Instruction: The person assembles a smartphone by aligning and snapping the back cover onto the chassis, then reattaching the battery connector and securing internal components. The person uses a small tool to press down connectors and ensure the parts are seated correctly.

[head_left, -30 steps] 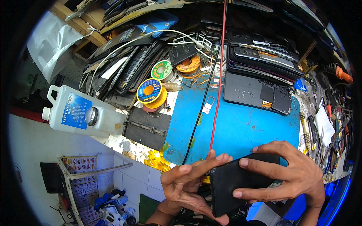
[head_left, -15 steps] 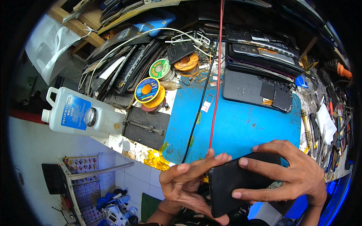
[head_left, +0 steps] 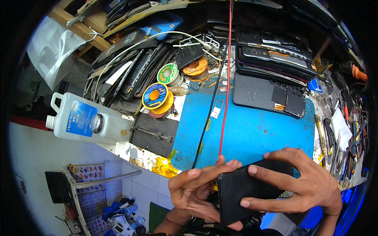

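Observation:
A black smartphone (head_left: 235, 185) is held tilted above the near edge of the bench. My left hand (head_left: 197, 193) grips its left end, with the thumb at the lower corner and the fingers at the upper edge. Across the phone's dark flat face lie the spread fingers of my right hand (head_left: 305, 187), touching it; the right thumb is not clearly visible. A red cable (head_left: 225, 122) and a black cable (head_left: 204, 131) run down from above toward my left hand. Where they end is hidden behind the fingers. Beneath is a blue work mat (head_left: 264, 133).
Stacked phone parts (head_left: 271, 59) and a dark phone panel (head_left: 256, 94) sit at the mat's far side. Solder wire spools (head_left: 155, 95) and a white plastic jug (head_left: 114, 124) stand left. Hand tools (head_left: 354, 133) crowd the right, beside a crumpled white paper (head_left: 340, 129).
The whole view has shifted very slightly. Both hands keep nearly the same hold on the smartphone, and the things on the bench stay in place.

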{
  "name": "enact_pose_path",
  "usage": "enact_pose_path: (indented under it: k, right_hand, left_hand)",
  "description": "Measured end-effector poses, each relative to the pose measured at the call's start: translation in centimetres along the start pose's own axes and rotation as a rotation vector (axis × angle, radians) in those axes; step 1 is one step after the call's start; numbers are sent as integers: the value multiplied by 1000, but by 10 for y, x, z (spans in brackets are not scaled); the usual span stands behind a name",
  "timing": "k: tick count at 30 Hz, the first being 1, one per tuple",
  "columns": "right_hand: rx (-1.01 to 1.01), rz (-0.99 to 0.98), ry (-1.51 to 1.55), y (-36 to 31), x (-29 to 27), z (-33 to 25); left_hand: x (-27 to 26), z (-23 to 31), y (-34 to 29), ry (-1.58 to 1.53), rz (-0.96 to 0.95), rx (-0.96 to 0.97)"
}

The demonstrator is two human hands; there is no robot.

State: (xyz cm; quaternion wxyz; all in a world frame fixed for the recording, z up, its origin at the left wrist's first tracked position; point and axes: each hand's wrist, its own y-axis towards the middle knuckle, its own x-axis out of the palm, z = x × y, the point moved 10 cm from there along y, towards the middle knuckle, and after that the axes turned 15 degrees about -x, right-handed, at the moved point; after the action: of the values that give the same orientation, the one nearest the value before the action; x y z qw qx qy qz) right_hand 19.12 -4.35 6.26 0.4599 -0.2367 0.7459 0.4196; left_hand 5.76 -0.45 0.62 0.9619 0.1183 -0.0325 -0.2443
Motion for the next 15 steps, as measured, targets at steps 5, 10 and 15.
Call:
enact_pose_path:
  k: [5,10,15]
  right_hand:
    - [8,5,11,0,1,1]
    - [-1,4,19,-1,1,2]
    - [-1,2,12,-1,1,4]
  left_hand:
    - [0,-3,1,-42,-10,-23]
    - [-2,-2,0,-74,-3,-6]
    - [-1,-1,-1,-53,4,11]
